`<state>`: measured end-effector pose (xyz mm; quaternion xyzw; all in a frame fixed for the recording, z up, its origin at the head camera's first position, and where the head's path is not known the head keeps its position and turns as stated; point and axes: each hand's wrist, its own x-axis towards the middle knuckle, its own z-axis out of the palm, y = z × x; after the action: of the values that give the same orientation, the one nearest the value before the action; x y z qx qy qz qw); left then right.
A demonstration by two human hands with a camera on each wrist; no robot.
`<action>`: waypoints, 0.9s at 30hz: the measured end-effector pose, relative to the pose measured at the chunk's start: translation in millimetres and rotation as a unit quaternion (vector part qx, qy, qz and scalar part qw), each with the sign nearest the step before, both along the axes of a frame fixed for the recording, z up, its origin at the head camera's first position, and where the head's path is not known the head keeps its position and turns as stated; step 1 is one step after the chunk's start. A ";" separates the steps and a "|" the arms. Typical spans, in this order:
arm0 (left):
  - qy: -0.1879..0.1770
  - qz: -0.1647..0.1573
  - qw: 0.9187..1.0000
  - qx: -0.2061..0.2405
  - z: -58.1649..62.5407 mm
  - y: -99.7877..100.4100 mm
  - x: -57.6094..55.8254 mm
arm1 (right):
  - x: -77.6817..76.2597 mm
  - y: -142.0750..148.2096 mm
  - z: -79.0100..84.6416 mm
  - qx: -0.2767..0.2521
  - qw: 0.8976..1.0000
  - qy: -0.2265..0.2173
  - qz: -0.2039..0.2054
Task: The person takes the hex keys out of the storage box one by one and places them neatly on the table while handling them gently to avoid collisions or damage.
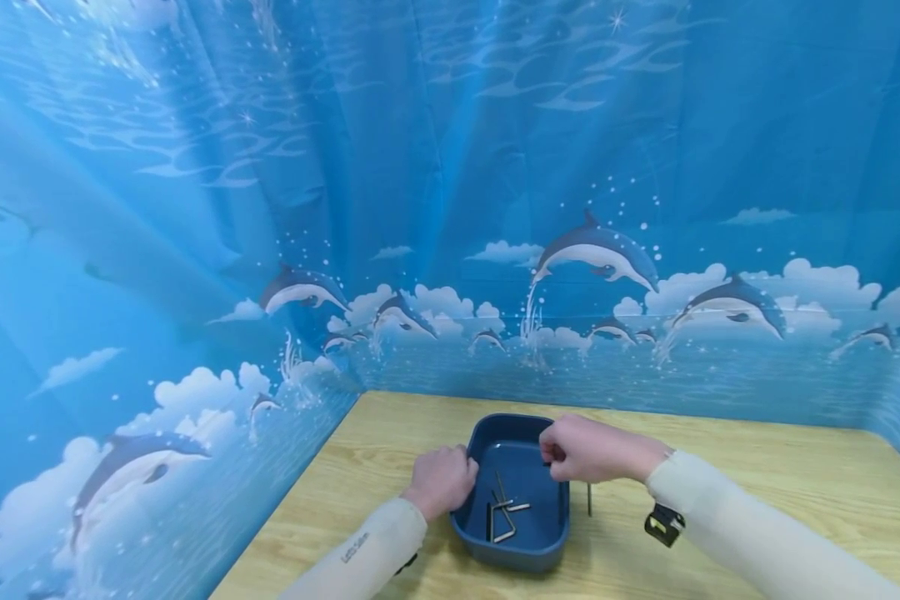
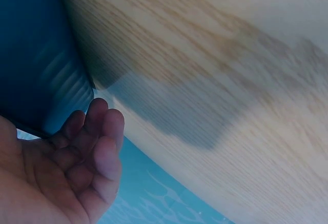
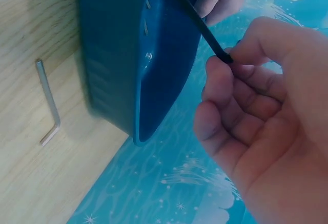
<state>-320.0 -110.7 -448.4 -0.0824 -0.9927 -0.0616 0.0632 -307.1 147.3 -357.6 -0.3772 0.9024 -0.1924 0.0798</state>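
Note:
A dark blue plastic bin [image 1: 512, 557] stands on the table with several L-shaped Allen keys [image 1: 506, 527] in its near half. My left hand [image 1: 441, 480] holds the bin at its left rim, its fingers [image 2: 110, 126] bent by the outer wall. Over the right rim is my right hand [image 1: 587, 450]. Between thumb and forefinger it pinches one end of a thin black rod [image 3: 197, 23], which slants across the bin's opening; its far end is out of view. Beside the bin's right wall lies a silver Allen key [image 3: 48, 96] on the wood.
The light wood table [image 1: 765, 492] reaches back to a blue curtain [image 1: 435, 167] printed with dolphins and clouds, which closes in the left and far sides. A small black device [image 1: 664, 524] is strapped at the right sleeve.

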 end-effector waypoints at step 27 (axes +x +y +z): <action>-0.008 0.003 1.000 0.000 -2.9 -1.5 -2.3 | 12.3 63.0 -33.6 -0.049 0.997 -0.047 -0.025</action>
<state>-322.3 -112.2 -451.4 -0.0786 -0.9935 -0.0618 0.0552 -294.7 210.3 -391.1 -0.3480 0.8965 -0.2556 0.0992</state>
